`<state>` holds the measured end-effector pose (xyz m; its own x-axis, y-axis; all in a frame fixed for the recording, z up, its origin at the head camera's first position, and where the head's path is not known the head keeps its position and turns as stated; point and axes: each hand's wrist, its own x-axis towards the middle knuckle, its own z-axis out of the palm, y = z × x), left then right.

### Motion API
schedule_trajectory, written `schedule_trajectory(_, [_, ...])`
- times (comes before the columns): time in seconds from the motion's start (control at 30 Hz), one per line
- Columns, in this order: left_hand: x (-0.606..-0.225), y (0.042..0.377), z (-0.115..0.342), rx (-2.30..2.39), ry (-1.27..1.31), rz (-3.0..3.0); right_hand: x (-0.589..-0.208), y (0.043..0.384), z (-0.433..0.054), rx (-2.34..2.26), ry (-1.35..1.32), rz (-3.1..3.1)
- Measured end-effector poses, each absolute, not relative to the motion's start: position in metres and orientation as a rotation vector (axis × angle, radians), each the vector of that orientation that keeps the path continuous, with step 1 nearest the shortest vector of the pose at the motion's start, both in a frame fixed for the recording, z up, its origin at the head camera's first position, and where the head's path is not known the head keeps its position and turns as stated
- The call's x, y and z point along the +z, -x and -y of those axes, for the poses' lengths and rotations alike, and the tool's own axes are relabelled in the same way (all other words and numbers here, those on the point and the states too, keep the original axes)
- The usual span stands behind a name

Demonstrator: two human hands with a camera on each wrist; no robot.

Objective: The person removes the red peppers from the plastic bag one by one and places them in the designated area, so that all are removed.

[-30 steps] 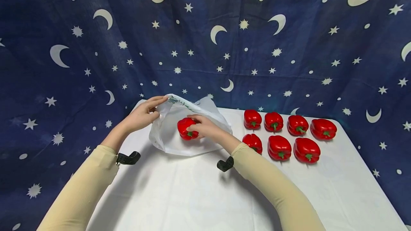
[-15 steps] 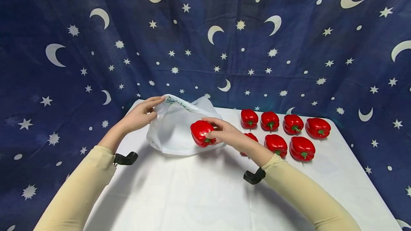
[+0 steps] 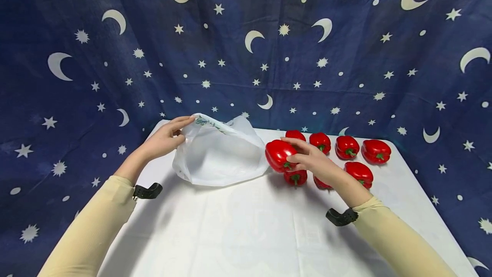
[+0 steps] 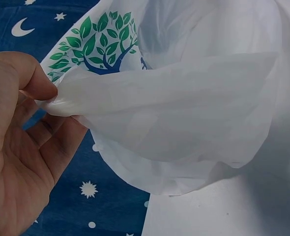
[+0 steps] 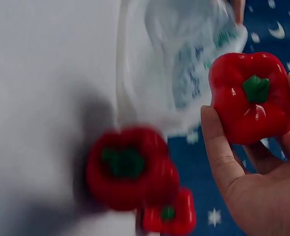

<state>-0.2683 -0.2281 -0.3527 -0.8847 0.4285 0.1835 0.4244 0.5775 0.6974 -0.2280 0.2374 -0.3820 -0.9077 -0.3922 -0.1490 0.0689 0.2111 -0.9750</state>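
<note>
My right hand [image 3: 289, 151] holds a red bell pepper [image 3: 277, 154] in the air, just right of a white plastic bag [image 3: 221, 157] and above the left end of the pepper group. In the right wrist view the pepper [image 5: 250, 101] sits between thumb [image 5: 216, 147] and fingers, green stem facing the camera. My left hand [image 3: 183, 130] pinches the bag's upper edge and holds its mouth lifted. The left wrist view shows a green tree print [image 4: 93, 44] on the bag beside the pinching thumb [image 4: 34, 81]. I see nothing inside the bag.
Several more red peppers lie in two rows on the white table [image 3: 238, 234], among them one at the far right [image 3: 376, 151] and one under my right hand [image 3: 295, 177]. A dark blue moon-and-star cloth [image 3: 246, 54] hangs behind and around the table.
My right hand has carried the pepper from the bag's mouth rightwards to the pepper group. The left hand keeps its pinch on the bag's edge, and the bag has sagged flatter.
</note>
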Motion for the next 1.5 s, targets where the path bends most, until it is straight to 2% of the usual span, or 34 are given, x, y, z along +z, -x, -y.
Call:
schedule_trajectory(0.43, [-0.355, 0.267, 0.232, 1.186, -0.74, -2.793, -0.37, 0.201, -0.361, -2.0, 0.133, -2.185])
schedule_trajectory(0.7, [-0.354, 0.265, 0.233, 1.158, -0.708, -2.798, -0.38, 0.187, -0.427, -2.185, 0.1, -2.147])
schedule_trajectory(1.1, [-0.355, 0.264, 0.234, 1.2, -0.718, -2.775, -0.4, 0.171, -0.478, -2.268, -0.001, -2.121])
schedule_trajectory(1.5, [-0.353, 0.263, 0.23, 1.213, -0.711, -2.764, -0.429, 0.165, -0.499, -2.147, -0.237, -2.2])
